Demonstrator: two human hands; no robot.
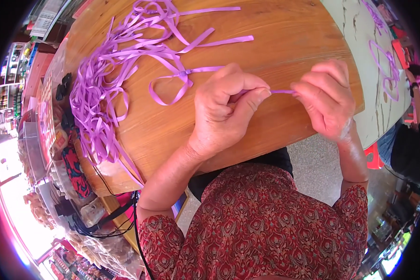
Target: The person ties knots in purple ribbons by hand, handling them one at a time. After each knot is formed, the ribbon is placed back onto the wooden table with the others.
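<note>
Nearest, the left hand [224,109] and right hand [326,100] are raised over the near edge of the round wooden desk [275,51], facing each other. Each grip is pinched tight on one short purple ribbon piece [281,92], which runs taut between thumb and forefinger of both hands. Just beyond the left hand a finished purple ribbon bow [177,81] lies flat on the desk, its loops open. Farther off to the left, a loose tangled heap of purple ribbon strips [105,93] spreads across the wood and trails over the desk edge
</note>
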